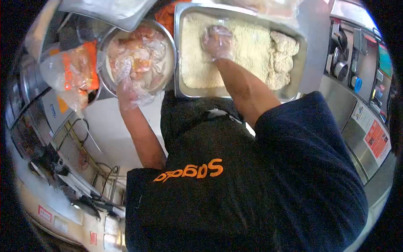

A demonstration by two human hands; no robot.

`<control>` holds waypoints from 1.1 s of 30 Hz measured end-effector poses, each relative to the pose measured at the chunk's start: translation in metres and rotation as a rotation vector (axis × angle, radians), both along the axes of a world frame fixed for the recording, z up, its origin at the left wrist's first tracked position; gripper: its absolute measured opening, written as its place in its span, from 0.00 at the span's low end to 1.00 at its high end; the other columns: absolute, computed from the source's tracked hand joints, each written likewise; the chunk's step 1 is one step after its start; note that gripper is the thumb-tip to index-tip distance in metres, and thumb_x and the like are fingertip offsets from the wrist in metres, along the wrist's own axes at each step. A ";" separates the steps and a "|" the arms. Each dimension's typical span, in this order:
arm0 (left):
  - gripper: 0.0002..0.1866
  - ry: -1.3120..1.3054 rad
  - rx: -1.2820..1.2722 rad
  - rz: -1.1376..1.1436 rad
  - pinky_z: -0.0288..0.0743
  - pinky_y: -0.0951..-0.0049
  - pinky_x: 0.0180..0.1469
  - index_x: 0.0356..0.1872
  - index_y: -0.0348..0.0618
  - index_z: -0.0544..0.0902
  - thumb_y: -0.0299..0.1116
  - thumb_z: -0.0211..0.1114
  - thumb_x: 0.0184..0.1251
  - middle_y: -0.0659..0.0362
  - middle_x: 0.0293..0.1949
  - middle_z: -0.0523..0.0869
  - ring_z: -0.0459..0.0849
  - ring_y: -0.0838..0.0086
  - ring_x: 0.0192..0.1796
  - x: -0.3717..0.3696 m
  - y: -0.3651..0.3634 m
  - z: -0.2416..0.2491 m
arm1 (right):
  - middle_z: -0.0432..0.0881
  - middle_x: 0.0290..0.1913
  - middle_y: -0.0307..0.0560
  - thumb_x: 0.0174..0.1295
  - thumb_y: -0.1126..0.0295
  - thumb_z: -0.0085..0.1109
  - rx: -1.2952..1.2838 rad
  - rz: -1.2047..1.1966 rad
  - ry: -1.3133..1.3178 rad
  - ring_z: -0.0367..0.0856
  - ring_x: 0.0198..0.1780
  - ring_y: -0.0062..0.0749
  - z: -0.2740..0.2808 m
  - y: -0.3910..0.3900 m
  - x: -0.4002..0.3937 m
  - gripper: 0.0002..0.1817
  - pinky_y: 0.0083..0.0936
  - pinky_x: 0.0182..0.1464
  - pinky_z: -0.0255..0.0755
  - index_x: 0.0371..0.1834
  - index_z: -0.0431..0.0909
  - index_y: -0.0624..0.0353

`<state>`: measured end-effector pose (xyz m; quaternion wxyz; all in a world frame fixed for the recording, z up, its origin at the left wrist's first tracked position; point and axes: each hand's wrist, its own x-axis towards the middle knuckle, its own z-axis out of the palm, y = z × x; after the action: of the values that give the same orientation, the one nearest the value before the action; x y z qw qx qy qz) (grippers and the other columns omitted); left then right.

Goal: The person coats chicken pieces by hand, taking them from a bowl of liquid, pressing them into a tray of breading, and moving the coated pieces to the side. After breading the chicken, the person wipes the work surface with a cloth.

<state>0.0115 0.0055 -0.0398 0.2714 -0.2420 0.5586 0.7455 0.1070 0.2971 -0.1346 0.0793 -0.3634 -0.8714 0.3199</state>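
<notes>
My left hand (129, 86), in a clear plastic glove, reaches over the near rim of a round metal bowl (172, 52). Its fingers are stretched out against pale, wet pieces of raw meat (140, 61), which look like chicken. My right hand (218, 41), also gloved, presses down into the yellowish crumbs (247, 46) of a rectangular metal tray (178, 71). The fingers there are curled under, and whatever they hold is hidden. Several crumb-coated pieces (283, 59) lie in a row at the tray's right end.
Left of the bowl sits a clear bag with orange print (77, 69). A metal pan (115, 10) stands behind the bowl, with something orange (167, 19) beside it. Pots (341, 69) are on shelving at the right, and a notice (375, 136) is fixed below.
</notes>
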 end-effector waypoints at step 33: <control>0.29 0.098 0.195 -0.051 0.76 0.65 0.50 0.60 0.38 0.64 0.36 0.62 0.60 0.51 0.53 0.74 0.78 0.65 0.50 0.032 0.006 0.030 | 0.75 0.54 0.48 0.58 0.68 0.57 -0.556 0.453 -0.459 0.74 0.52 0.37 0.060 0.077 0.153 0.21 0.32 0.55 0.69 0.55 0.71 0.60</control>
<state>0.0439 0.0110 -0.0096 0.2849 -0.1632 0.5021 0.8001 0.2605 0.3739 -0.0749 -0.2904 -0.2321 -0.8047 0.4629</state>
